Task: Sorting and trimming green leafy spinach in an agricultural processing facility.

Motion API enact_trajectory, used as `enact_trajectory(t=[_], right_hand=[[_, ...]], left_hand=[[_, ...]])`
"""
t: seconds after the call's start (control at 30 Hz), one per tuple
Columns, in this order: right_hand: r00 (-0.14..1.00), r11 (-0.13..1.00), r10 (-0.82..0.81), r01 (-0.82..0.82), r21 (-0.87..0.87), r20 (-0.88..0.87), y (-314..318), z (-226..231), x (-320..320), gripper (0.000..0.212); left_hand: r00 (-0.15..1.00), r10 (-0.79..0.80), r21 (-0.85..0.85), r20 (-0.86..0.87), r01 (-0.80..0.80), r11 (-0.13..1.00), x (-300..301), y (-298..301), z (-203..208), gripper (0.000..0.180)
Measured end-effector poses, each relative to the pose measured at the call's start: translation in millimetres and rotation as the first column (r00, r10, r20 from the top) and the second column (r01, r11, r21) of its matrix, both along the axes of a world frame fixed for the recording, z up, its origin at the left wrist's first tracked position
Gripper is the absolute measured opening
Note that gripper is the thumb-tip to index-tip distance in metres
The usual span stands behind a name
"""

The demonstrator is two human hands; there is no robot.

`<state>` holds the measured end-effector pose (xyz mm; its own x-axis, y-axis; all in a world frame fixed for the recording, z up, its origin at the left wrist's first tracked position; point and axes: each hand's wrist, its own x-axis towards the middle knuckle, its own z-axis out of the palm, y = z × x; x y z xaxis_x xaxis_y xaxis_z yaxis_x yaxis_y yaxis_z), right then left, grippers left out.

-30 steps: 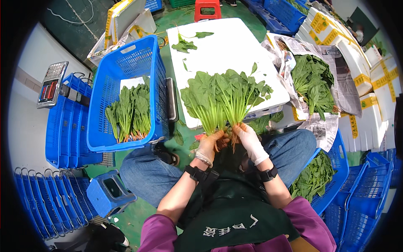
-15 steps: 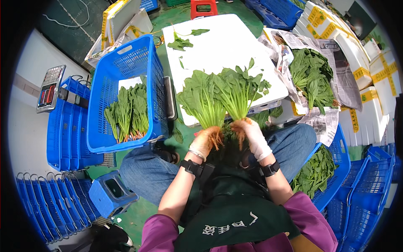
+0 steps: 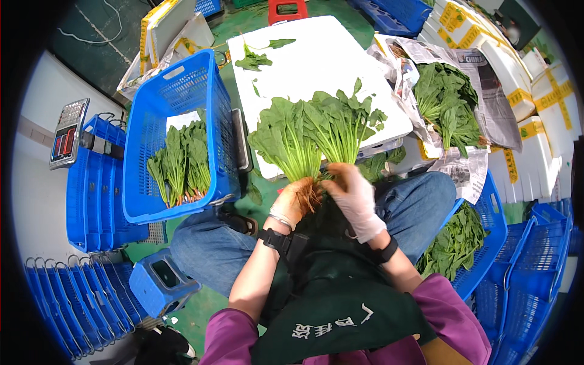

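My left hand (image 3: 296,199) is closed around the reddish root ends of a spinach bunch (image 3: 286,134), whose leaves fan out over a white foam slab (image 3: 316,55). Beside it, my gloved right hand (image 3: 353,198) has its fingers curled at the base of a second spinach bunch (image 3: 340,125). The two bunches touch, their leaves pointing away from me. My right fingers partly hide the second bunch's roots. A few loose spinach leaves (image 3: 252,59) lie on the slab's far left part.
A blue crate (image 3: 137,176) holding spinach stands at left, near a scale display (image 3: 69,134). Newspaper-wrapped spinach (image 3: 447,100) sits at right, above another blue crate (image 3: 486,267) of spinach. A small blue stool (image 3: 161,283) is at lower left; a red stool (image 3: 288,9) stands beyond the slab.
My right hand has shifted left and turned inward, bringing the second bunch's base against the first at my left hand. The view has shifted slightly.
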<state>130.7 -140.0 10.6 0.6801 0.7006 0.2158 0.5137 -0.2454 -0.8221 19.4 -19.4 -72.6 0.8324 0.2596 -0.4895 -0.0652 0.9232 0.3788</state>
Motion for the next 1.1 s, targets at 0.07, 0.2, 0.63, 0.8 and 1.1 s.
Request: enact_trajectory(t=[0.07, 0.2, 0.63, 0.8, 1.1], right_hand=[[0.995, 0.995, 0.102, -0.102, -0.008, -0.001, 9, -24, -1, 0.025], [0.994, 0.987, 0.106, -0.104, -0.125, 0.011, 12, -37, -3, 0.020], [0.973, 0.992, -0.107, 0.117, -0.040, 0.205, -38, 26, 34, 0.021], [0.680, 0.982, -0.188, 0.114, -0.151, -0.709, -17, -40, 67, 0.036], [0.841, 0.973, -0.067, -0.064, -0.221, -0.537, 12, -54, 1, 0.037]], left_hand=[[0.987, 0.001, -0.078, 0.158, 0.011, 0.997, 1, 0, -3, 0.026], [0.997, 0.044, -0.035, 0.069, -0.042, 0.999, 4, -4, -5, 0.022], [0.997, 0.017, 0.025, -0.070, -0.015, 1.000, -5, 2, 1, 0.028], [1.000, -0.025, -0.162, 0.014, 0.027, 0.986, -3, 7, 6, 0.038], [0.993, 0.101, 0.260, -0.053, -0.084, 0.962, 7, -19, 11, 0.022]])
